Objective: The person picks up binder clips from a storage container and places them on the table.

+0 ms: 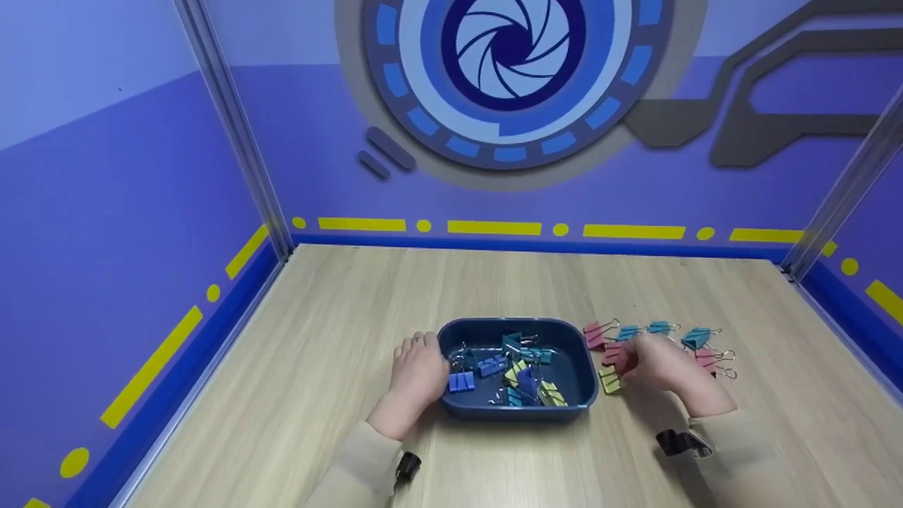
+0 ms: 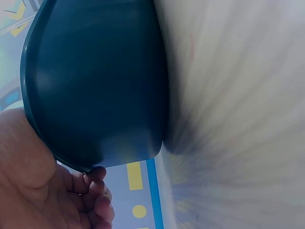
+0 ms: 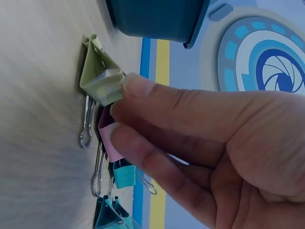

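Note:
A dark blue plastic box (image 1: 518, 414) stands on the table with several blue, teal and yellow binder clips inside. My left hand (image 1: 420, 370) grips the box's left rim; the left wrist view shows its curled fingers (image 2: 97, 191) at the rim's corner. To the right of the box, my right hand (image 1: 656, 363) pinches the edge of a yellow binder clip (image 3: 101, 78) between thumb and forefinger. That clip is at the table surface, beside a pink binder clip (image 3: 109, 138) which the other fingers are close to. Contact with the pink clip cannot be told.
Around the right hand lie more binder clips: a pink one (image 1: 596, 334) by the box's corner, teal ones (image 1: 697, 337) behind, and another pink one (image 1: 705, 360) to the right. A wooden table (image 1: 338, 310) carries everything, with blue printed panels (image 1: 303, 141) along its back and sides.

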{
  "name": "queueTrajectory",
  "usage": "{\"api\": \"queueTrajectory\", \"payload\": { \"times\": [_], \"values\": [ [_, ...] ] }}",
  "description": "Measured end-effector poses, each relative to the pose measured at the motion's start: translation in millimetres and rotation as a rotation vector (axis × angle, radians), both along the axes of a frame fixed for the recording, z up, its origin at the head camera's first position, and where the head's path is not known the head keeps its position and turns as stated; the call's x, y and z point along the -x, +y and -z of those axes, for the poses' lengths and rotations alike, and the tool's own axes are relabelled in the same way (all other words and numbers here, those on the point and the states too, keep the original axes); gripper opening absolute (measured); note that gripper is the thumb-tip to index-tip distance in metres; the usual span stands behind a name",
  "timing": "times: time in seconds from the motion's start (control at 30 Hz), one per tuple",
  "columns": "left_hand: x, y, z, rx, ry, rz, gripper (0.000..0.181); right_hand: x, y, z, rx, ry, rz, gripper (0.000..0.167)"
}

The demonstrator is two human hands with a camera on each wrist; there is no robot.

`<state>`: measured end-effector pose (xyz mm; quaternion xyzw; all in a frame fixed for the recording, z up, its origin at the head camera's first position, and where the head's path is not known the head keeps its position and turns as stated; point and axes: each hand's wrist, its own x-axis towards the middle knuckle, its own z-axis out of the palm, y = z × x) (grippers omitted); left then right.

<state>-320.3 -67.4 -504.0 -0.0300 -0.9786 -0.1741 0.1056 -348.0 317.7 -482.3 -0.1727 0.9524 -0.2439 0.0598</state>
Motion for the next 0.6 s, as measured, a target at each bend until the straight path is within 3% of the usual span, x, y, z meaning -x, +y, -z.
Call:
{"api": "queueTrajectory", "payload": {
  "times": [0.23,0.47,0.6],
  "values": [
    [-1.4,0.3,-0.5,-0.003,-0.002,-0.006,0.027,-1.9,-1,-1.8,-0.043,0.048,-0.028,0.02],
    [-2.2,0.1,-0.2,-0.006,0.024,0.004,0.025,-6.5,-2,-10.5,-0.088,0.077,0.0,0.017],
    [-2.4,0.2,0.6,-0.002,0.036,0.005,0.024,-10.4,-5,-19.0,-0.086,0.146,0.009,0.013]
  ]
}}
